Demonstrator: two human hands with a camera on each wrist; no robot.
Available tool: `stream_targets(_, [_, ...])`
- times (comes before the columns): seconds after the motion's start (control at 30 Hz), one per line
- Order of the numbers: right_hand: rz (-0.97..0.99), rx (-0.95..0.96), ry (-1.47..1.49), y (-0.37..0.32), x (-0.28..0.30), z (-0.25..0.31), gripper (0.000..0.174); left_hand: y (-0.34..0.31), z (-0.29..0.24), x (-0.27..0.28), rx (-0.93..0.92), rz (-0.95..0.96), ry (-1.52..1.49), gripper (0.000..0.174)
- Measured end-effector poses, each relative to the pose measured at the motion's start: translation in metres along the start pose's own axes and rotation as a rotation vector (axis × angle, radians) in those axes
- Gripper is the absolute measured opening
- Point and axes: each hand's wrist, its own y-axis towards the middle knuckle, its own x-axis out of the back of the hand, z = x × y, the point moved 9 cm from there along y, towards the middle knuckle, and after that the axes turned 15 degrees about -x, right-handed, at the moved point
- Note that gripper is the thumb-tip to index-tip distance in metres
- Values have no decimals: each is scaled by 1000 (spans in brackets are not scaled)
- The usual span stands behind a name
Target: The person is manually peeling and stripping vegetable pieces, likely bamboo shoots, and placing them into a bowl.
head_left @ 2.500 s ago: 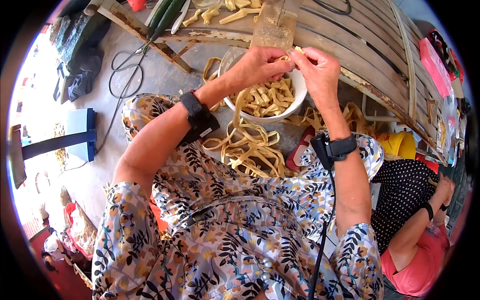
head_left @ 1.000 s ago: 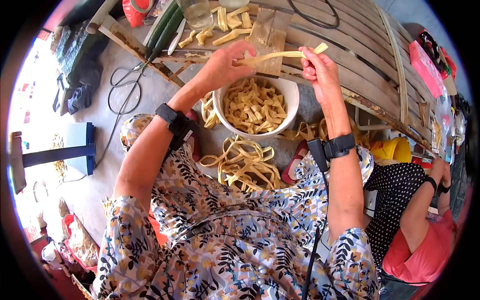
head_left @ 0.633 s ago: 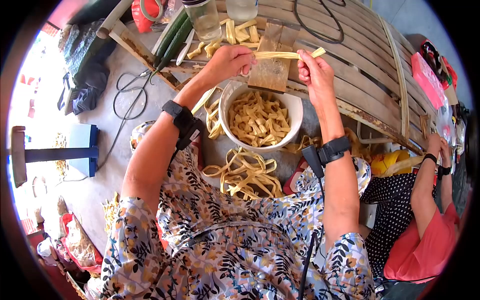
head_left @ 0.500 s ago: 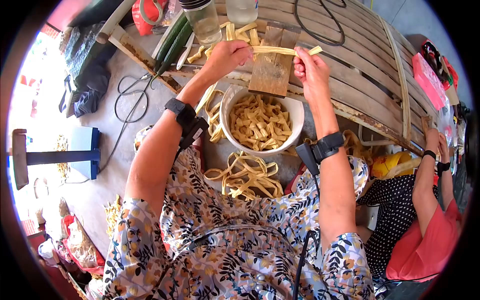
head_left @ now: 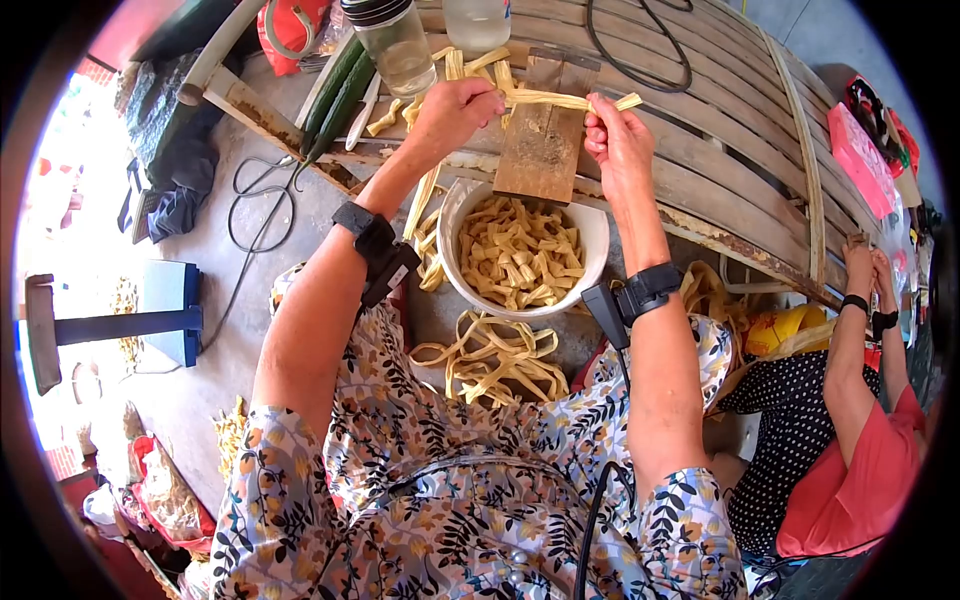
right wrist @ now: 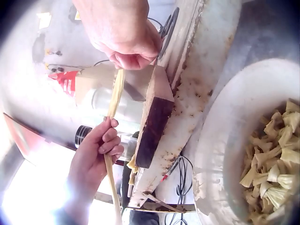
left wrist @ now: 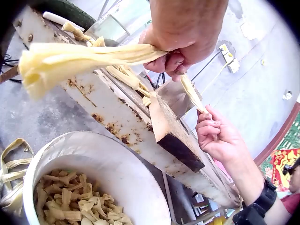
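Observation:
A pale yellow, pleated strip stretches nearly level between my two hands over a wooden board. My left hand grips the strip, and a long tail of it trails down from that hand. My right hand pinches the strip near its other end, where a short, flared tip sticks out past the fingers. Below sits a white tub, holding many short, knotted yellow pieces. In the right wrist view the stretch of strip between the hands looks straight.
The board lies on a slatted bench with a rusty edge. Jars, green cucumbers and short yellow pieces stand or lie at its left. Looped strips lie on the floor by my feet. Another person sits at the right.
My hands were close together over the tub, then parted. A second ago my left hand's fingers were spread by the strip; now they grip it, with the strip drawn out between both hands.

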Motion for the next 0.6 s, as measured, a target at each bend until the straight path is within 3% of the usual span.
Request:
stream_targets(0.23, [-29, 12, -49, 10, 1, -9, 13, 1, 25, 2, 16, -59, 51, 19])
stream_targets(0.5, [-243, 122, -408, -4, 12, -10, 14, -13, 42, 4, 16, -186, 280, 18])
stream_targets(0.6, [-241, 110, -398, -16, 30, 0, 16, -20, 39, 14, 38, -176, 122, 17])
